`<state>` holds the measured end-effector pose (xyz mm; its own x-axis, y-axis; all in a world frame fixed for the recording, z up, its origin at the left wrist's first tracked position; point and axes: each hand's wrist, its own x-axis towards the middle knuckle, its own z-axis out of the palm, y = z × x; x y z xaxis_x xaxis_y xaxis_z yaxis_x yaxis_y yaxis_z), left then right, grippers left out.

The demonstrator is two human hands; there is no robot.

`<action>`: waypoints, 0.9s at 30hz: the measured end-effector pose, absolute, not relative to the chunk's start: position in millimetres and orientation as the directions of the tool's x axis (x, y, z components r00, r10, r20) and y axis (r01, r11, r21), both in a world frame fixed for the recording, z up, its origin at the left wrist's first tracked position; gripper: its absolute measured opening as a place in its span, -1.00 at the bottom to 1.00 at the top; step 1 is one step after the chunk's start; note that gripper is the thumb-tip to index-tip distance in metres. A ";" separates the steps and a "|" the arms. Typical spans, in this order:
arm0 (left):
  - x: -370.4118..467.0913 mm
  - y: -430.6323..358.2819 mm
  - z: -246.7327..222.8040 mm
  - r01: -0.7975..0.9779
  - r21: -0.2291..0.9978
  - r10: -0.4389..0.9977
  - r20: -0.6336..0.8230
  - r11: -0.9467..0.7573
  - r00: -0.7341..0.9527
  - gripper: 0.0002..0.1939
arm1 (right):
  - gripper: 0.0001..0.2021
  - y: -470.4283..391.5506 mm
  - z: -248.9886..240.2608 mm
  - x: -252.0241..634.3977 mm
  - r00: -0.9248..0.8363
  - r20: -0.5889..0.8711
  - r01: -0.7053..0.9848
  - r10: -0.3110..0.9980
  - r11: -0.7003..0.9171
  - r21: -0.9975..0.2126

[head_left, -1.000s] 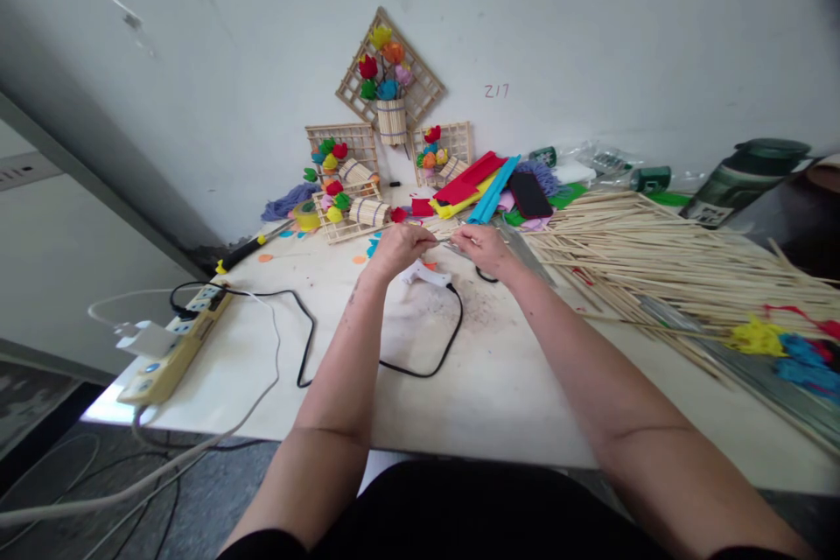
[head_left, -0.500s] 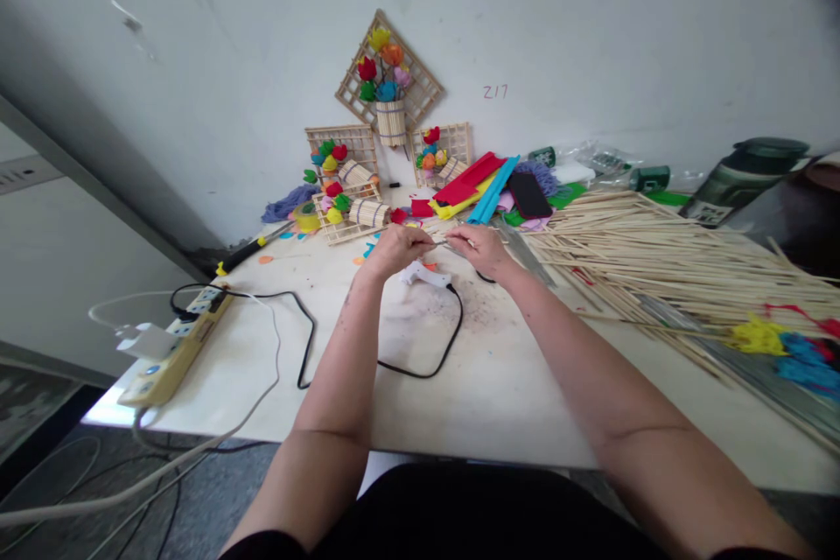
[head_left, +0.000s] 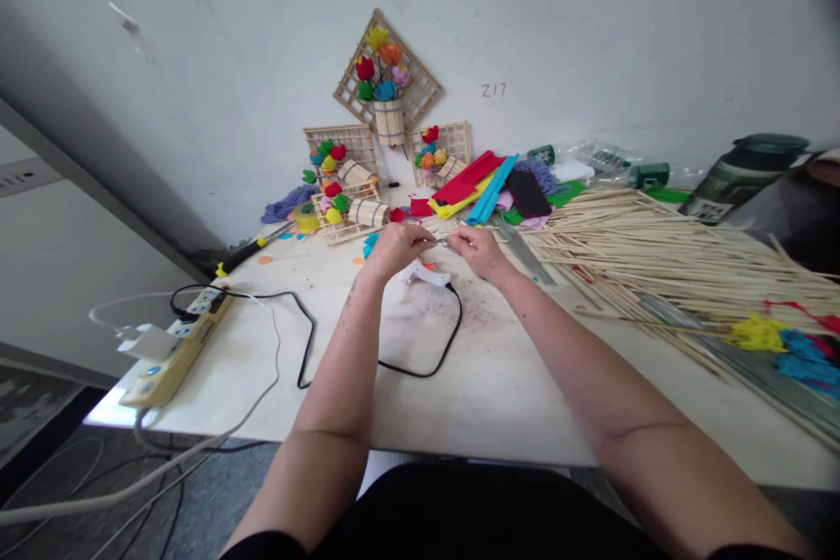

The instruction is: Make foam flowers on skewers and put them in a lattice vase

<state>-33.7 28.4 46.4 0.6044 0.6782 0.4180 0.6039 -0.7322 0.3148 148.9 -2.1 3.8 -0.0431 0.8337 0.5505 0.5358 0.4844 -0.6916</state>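
Observation:
My left hand (head_left: 398, 249) and my right hand (head_left: 477, 249) are close together over the middle of the table, both closed in a pinch. A thin, dark, wire-like stem (head_left: 440, 241) spans the small gap between their fingertips. Just left of my left hand shows a blue crepe-paper flower (head_left: 371, 245); whether it is joined to the stem is hidden by the hand. Below the hands a white glue gun (head_left: 426, 275) lies on the table, its black cord curving toward me.
Lattice panels with paper flowers (head_left: 341, 149) stand at the back. Folded crepe paper (head_left: 469, 184), a phone (head_left: 528, 194) and a spread of thin wooden sticks (head_left: 656, 245) lie to the right, near a dark flask (head_left: 745, 179). A power strip (head_left: 177, 346) sits at the left edge.
More of the blue paper flower shows beside my left hand. The hands stay in nearly the same place, fingers shifting slightly on the stem.

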 end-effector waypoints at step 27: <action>-33.4 34.4 41.9 0.645 0.073 0.540 0.621 -0.761 0.568 -0.80 | -0.66 -7.5 13.5 146.7 0.175 0.359 0.216 0.917 0.320 -0.922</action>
